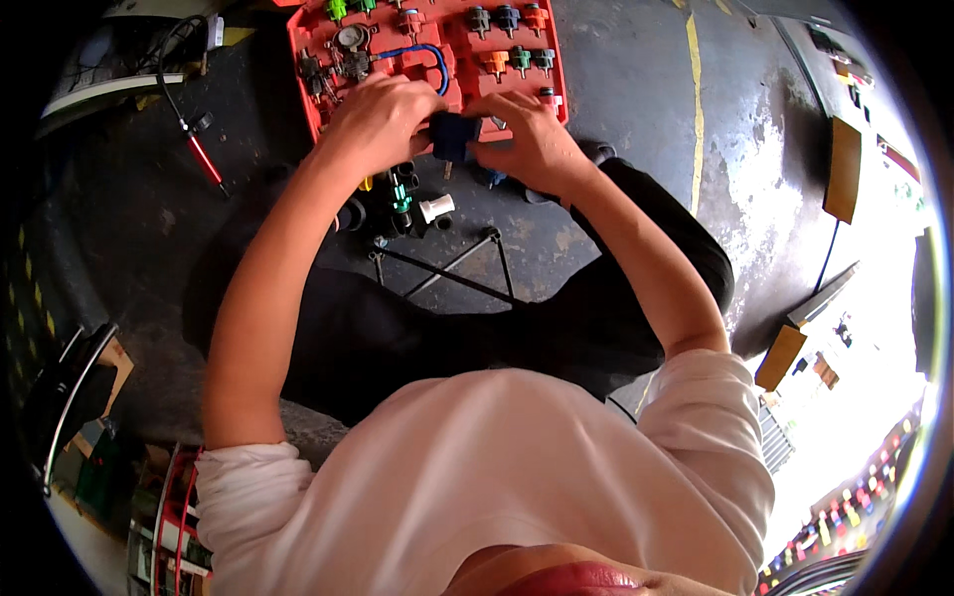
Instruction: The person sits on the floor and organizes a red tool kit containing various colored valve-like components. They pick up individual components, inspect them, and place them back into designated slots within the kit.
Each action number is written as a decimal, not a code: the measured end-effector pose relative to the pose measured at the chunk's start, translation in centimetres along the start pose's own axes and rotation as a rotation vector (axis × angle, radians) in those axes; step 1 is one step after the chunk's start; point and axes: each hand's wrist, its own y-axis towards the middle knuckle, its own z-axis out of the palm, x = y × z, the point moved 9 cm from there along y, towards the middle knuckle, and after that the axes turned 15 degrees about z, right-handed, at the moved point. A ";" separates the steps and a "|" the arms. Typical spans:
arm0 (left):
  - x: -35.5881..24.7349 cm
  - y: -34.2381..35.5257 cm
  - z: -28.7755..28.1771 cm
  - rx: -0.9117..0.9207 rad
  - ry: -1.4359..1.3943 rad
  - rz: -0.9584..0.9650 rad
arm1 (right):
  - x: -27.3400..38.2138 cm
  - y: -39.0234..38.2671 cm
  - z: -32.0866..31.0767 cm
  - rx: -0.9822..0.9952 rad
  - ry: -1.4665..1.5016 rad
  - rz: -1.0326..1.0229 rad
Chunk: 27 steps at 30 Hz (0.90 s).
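Between my two hands is a dark blue, blocky piece [454, 137] with a short stem below it. My left hand [383, 124] has its fingers closed on the piece's left side. From the other side, my right hand [527, 142] grips it with thumb and fingers; some fingertips are hidden. Just beyond both hands lies an open red case [437, 20] holding a round gauge [351, 39], a blue hose [429, 52] and several coloured caps [508, 18]. Nearer me on the floor are a green and black fitting [400, 199] and a white pipe piece [436, 208].
A thin dark metal frame [459, 263] stands between my legs. To the left lies a red hand pump [206, 162] with a black hose. A yellow line [698, 119] runs along the grey floor at right. Tan boards [843, 171] stand farther right.
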 end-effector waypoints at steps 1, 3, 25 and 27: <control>0.1 0.0 -0.1 -0.032 -0.017 0.011 | -0.1 0.1 0.1 -0.005 0.004 0.012; 0.5 0.1 0.0 -0.095 -0.049 0.039 | -1.5 0.0 0.0 0.030 0.030 0.073; -1.2 3.1 -3.7 -0.475 -0.097 0.120 | -4.6 0.2 -4.6 -0.126 0.426 0.314; -1.6 2.9 -3.9 -0.474 -0.147 0.118 | -3.0 -0.2 -5.8 -0.219 0.224 0.270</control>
